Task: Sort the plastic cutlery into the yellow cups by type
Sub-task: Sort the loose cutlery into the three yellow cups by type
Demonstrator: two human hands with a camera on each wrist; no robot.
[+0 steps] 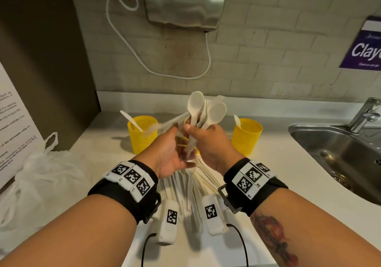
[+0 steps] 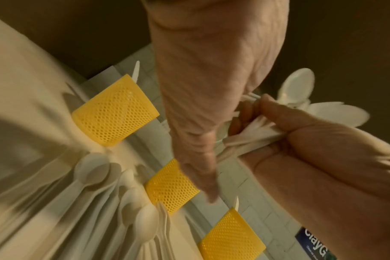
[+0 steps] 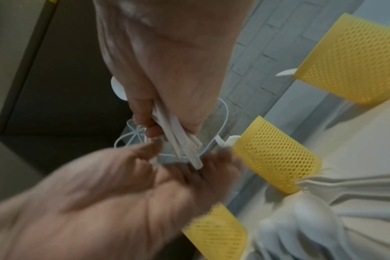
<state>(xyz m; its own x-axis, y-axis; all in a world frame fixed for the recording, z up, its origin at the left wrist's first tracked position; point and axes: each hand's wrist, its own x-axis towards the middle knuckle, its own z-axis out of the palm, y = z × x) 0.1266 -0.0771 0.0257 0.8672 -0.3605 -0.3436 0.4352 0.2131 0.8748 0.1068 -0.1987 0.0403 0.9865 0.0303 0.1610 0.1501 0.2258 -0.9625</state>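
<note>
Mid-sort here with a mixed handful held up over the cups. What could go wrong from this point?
1. The right hand pinches a fanned bundle of spoons and forks by the handles only; as the left hand pulls a piece out, others may slip and fall.
2. The middle cup sits hidden behind both hands in the head view, so a drop there is blind.
3. The left cup and right cup look light; a knock might tip them.

Both hands raised together, right hand (image 1: pixel 210 145) gripping, left hand (image 1: pixel 172 153) blurred
</note>
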